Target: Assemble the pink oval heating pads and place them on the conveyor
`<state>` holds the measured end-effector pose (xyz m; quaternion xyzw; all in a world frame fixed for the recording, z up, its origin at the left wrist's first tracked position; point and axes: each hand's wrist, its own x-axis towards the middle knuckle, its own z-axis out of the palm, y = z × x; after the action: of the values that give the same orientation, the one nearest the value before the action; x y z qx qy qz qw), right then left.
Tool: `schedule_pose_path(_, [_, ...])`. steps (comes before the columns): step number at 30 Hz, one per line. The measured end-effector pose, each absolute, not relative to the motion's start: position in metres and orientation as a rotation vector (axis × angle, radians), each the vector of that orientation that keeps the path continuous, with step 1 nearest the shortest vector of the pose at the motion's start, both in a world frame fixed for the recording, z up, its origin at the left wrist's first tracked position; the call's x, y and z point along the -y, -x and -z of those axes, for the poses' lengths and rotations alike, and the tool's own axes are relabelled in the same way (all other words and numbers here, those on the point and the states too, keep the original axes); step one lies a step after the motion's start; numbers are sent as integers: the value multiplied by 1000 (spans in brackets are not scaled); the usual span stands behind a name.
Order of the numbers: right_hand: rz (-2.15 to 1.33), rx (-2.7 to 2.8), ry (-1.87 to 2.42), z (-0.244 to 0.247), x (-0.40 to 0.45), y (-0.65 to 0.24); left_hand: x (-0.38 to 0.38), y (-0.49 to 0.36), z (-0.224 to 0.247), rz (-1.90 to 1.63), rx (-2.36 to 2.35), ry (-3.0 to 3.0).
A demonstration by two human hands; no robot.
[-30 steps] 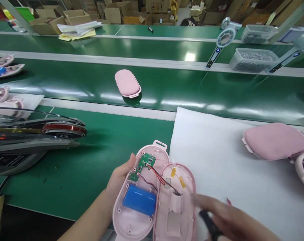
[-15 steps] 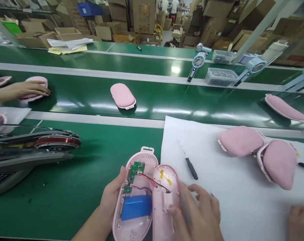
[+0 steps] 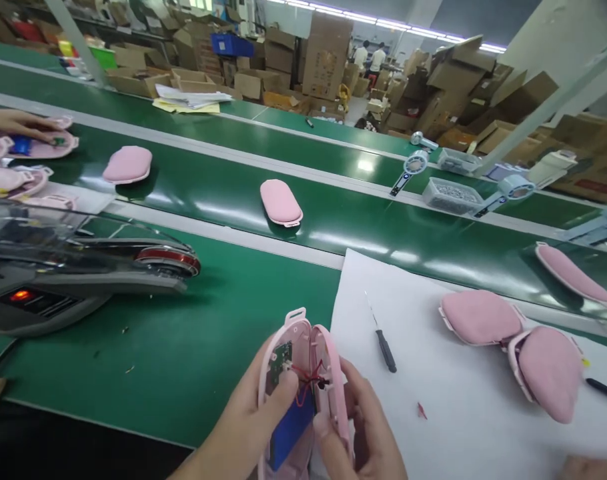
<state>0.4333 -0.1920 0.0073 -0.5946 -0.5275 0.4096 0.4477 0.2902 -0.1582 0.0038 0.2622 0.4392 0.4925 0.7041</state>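
Note:
Both my hands grip a pink plastic case [image 3: 339, 393] that stands partly folded, its two halves tilted toward each other. My left hand [image 3: 253, 413] wraps the left half, its thumb beside a green circuit board [image 3: 281, 360]. Below the board sits a blue battery [image 3: 292, 433]. Red and black wires [image 3: 303, 381] run between the halves. My right hand [image 3: 366, 427] holds the right half, thumb on its inner side. A black-handled screwdriver [image 3: 385, 351] lies on white paper [image 3: 408, 320] to the right.
More pink cases [image 3: 483, 317] lie on the paper and along the green conveyor [image 3: 208, 180]. A grey machine [image 3: 83, 280] stands at left. At far left a co-worker's hand [image 3: 23, 124] touches an opened case. A plastic tub [image 3: 452, 195] and handheld fans [image 3: 414, 163] stand beyond.
The case halves have been folded closer together, and my left thumb has moved inside. A pink case appears on the conveyor at left. A small red scrap now shows on the paper.

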Motion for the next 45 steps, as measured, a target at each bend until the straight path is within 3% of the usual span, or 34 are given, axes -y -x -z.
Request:
schedule_pose_path(6, [-1468, 1152, 1252, -19, 187, -435, 157, -294, -31, -1004, -1370, -1045])
schedule_pose_path(12, [-1462, 1067, 1135, -22, 194, -432, 159, -286, -42, -754, -1573, -1618])
schedule_pose_path(20, [-1620, 877, 1025, -9, 199, -431, 152, -277, -67, -355, -1626, -1811])
schedule_pose_path(31, [-1692, 892, 984, -2, 198, -437, 153, -275, -60, -707, -1464, -1717])
schedule_pose_path(37, [-1590, 925, 982, 10, 199, -437, 159, -273, -56, -664, -1369, -1487])
schedule_pose_path(45, [-1542, 1065, 913, 12, 200, -437, 166, -280, -32, -792, -1661, -1607])
